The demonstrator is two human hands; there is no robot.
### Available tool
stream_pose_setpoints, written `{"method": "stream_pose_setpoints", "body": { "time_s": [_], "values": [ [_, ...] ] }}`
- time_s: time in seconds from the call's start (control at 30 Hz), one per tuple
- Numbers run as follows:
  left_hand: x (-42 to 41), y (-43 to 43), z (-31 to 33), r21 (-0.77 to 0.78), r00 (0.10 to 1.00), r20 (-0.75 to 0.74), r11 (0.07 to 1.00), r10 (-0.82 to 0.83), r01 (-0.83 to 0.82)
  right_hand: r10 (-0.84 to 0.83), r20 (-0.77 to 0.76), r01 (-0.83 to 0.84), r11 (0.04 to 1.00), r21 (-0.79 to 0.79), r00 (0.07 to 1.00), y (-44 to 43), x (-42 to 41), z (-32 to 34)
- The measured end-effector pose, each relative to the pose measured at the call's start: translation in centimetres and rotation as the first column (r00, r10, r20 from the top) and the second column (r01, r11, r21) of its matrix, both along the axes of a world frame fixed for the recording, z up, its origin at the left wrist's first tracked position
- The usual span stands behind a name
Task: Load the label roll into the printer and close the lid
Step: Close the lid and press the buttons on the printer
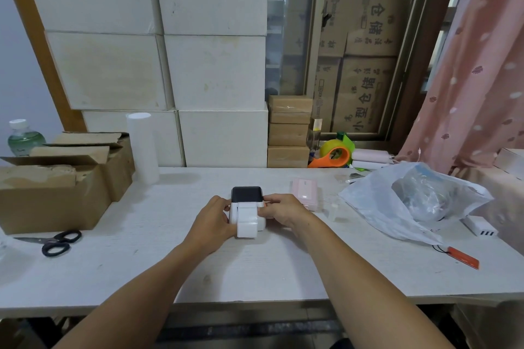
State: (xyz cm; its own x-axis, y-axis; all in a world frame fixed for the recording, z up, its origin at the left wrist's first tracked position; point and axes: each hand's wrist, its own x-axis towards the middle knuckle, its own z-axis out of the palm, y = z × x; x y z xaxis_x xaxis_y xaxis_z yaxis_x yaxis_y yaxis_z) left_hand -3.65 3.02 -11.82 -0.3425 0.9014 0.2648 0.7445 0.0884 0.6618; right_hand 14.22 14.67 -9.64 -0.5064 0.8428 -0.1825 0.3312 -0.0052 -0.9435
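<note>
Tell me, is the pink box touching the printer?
Cannot tell: in the head view the right hand covers the space between the pink box and printer.

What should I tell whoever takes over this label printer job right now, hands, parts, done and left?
Left hand: gripping the left side of the printer.
Right hand: gripping its right side.
The printer sits mid-table, dark lid tipped up at the back, so it is open. The white label roll sits at the front opening; I cannot tell if it is fully seated.
Done: lid open, roll brought to the printer.
Left: seat the roll, close the lid.
</note>
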Motion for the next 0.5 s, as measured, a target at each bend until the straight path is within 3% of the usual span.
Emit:
{"method": "stream_pose_setpoints", "body": {
  "time_s": [0.5],
  "values": [
    [0.0, -0.03, -0.11, 0.006, 1.0, 0.008, 1.0, -0.009, 0.009, 0.064, -0.038, -0.065, 0.997, -0.035, 0.997, 0.53, 0.44, -0.8]
  ]
}}
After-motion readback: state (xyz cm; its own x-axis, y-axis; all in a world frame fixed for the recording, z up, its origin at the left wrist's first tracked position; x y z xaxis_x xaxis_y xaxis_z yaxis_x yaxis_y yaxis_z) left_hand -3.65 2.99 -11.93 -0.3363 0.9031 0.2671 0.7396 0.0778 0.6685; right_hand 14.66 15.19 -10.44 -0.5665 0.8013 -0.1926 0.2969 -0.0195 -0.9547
